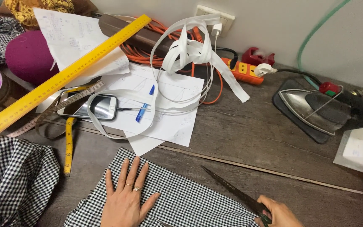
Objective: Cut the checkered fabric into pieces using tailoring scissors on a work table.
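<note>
Black-and-white gingham fabric piece [181,197] lies flat on dark wooden worktop [257,134]; left hand [127,197], fingers spread, presses it down. Right hand [279,214] grips long dark scissors [232,191], blades at the fabric's edge; no cut visible yet.

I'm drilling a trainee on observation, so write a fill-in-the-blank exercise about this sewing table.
1. The left hand lies flat on the black-and-white ____ fabric.
2. The right hand holds a pair of ____ with the blades pointing up and to the left.
3. The long yellow ruler lies partly over a ____ resting on the papers.
4. At the right of the wooden table, an ____ rests on a dark mat.

Missing words: checked; scissors; phone; iron
</note>
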